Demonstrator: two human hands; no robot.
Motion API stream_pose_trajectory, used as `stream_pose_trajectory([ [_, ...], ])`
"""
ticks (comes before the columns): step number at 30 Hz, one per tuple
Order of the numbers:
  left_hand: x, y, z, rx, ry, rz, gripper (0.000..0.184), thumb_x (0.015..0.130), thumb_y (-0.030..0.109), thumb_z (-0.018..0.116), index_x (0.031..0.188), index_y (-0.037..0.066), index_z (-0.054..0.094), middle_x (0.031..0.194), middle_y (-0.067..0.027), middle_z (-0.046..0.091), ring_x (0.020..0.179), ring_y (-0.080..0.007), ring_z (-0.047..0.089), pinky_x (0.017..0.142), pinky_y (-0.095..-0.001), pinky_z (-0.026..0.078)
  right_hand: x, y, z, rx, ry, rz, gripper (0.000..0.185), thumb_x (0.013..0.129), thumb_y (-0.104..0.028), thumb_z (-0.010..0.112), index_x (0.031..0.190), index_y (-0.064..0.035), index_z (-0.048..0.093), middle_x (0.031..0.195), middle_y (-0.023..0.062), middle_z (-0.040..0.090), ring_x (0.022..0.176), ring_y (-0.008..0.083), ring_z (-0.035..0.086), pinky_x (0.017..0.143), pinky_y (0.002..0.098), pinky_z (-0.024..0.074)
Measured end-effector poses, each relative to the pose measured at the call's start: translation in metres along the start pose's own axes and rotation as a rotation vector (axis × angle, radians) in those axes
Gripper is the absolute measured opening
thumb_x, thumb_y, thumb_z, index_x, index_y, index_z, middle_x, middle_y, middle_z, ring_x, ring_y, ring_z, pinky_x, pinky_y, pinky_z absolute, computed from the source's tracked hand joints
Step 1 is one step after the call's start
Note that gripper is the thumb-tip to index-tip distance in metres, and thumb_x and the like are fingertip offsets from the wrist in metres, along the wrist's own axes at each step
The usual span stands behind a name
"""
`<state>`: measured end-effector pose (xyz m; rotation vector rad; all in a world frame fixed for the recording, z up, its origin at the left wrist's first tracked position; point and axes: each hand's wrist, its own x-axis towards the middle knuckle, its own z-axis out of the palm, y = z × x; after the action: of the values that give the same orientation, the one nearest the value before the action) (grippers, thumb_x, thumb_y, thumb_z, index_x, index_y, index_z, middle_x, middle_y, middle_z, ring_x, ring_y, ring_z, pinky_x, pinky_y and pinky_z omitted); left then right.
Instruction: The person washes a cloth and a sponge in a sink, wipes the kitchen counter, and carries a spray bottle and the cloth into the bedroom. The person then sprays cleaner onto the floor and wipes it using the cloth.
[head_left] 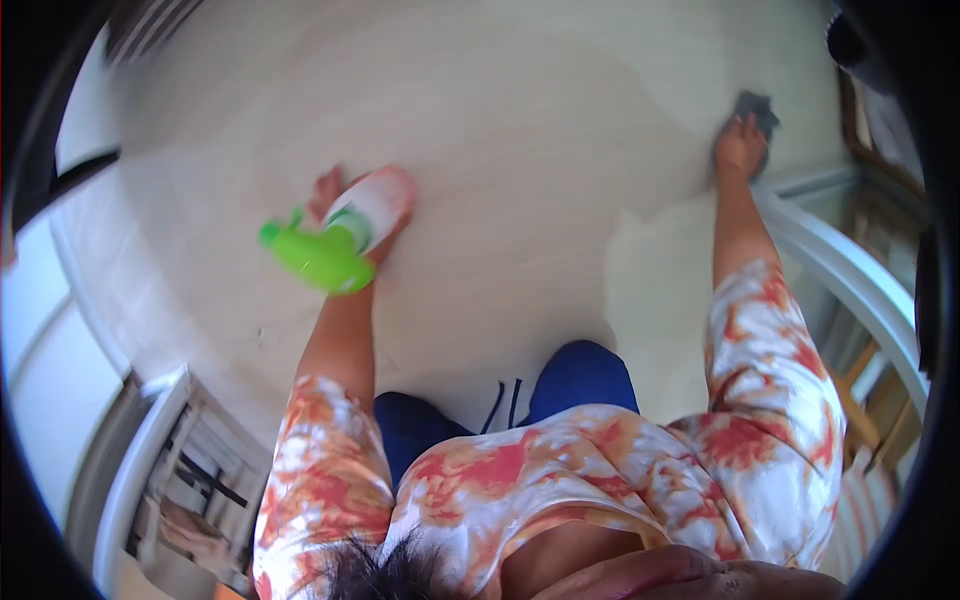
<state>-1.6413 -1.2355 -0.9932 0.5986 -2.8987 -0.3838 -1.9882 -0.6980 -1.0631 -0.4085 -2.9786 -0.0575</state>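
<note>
My left hand is wrapped round a spray bottle with a bright green trigger head and a pale body. The green head tips toward the lower left, and some fingers show behind the bottle. Out to the right, my right hand presses a dark grey cloth against the pale floor. The cloth is bunched under and ahead of the fingers. Both hands are slightly blurred.
A white curved frame with glass stands close to my right forearm. At the lower left is a white-edged shelf unit with things inside. My knees in blue trousers are on the floor. A dark slatted object lies at the upper left.
</note>
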Motion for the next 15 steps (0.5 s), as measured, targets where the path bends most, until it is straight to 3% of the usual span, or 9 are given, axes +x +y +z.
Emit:
stream_pose_trajectory([
  [3,0.002,-0.001,-0.004,-0.228,-0.013,-0.123,0.095,0.056,0.052,0.084,0.130,0.004,0.048,0.127,-0.0163,0.047,0.116,-0.0371,0.042,0.102,-0.0505,0.031,-0.064,-0.049,-0.015,0.030,0.046,-0.202,0.056,0.098,-0.050,0.035,0.147,-0.0235,0.038,0.149,0.0175,0.036,0.139,0.0383,0.030,0.110,0.0549,0.0271],
  [4,-0.012,-0.033,0.051,0.028,-0.040,0.149,0.090,0.061,0.055,0.081,0.130,0.006,0.049,0.132,-0.0164,0.046,0.122,-0.0378,0.040,0.103,-0.0525,0.029,-0.099,-0.073,-0.024,0.062,0.032,-0.268,0.056,0.098,-0.051,0.035,0.147,-0.0242,0.037,0.151,0.0171,0.033,0.140,0.0383,0.028,0.111,0.0549,0.0255],
  [5,-0.011,-0.020,0.035,0.071,-0.069,-0.044,0.086,0.064,0.058,0.077,0.131,0.011,0.049,0.141,-0.0149,0.042,0.134,-0.0377,0.032,0.108,-0.0564,0.024,-0.134,-0.099,-0.032,0.098,0.027,-0.335,0.056,0.098,-0.051,0.035,0.148,-0.0250,0.036,0.153,0.0167,0.031,0.141,0.0383,0.025,0.111,0.0548,0.0239],
  [7,-0.009,-0.022,-0.013,-0.176,-0.218,-0.116,0.083,0.063,0.059,0.075,0.133,0.021,0.051,0.151,-0.0120,0.033,0.143,-0.0370,0.020,0.113,-0.0646,0.013,-0.216,-0.155,-0.052,0.135,-0.028,-0.429,0.056,0.098,-0.053,0.035,0.149,-0.0284,0.034,0.156,0.0156,0.024,0.144,0.0372,0.020,0.113,0.0557,0.0193],
  [9,-0.040,-0.040,-0.024,-0.130,-0.202,-0.069,0.074,0.062,0.052,0.079,0.125,0.021,0.055,0.149,-0.0079,0.035,0.144,-0.0334,0.021,0.111,-0.0678,0.012,-0.277,-0.192,-0.066,0.151,-0.070,-0.522,0.056,0.098,-0.054,0.035,0.149,-0.0311,0.032,0.159,0.0145,0.018,0.146,0.0364,0.015,0.113,0.0576,0.0154],
  [12,-0.124,-0.120,-0.047,-0.138,-0.168,-0.132,0.077,0.065,0.048,0.079,0.131,0.019,0.050,0.147,-0.0083,0.037,0.143,-0.0325,0.025,0.109,-0.0692,0.014,-0.361,-0.266,-0.085,0.132,-0.098,-0.509,0.056,0.097,-0.053,0.037,0.149,-0.0323,0.032,0.159,0.0143,0.017,0.146,0.0361,0.014,0.112,0.0604,0.0156],
  [15,-0.227,-0.204,-0.070,-0.021,-0.061,-0.248,0.064,0.070,0.041,0.074,0.126,0.019,0.053,0.144,-0.0095,0.039,0.141,-0.0328,0.027,0.108,-0.0698,0.017,-0.426,-0.345,-0.097,0.084,-0.123,-0.644,0.057,0.097,-0.052,0.039,0.149,-0.0296,0.031,0.159,0.0144,0.016,0.146,0.0367,0.013,0.112,0.0614,0.0156],
])
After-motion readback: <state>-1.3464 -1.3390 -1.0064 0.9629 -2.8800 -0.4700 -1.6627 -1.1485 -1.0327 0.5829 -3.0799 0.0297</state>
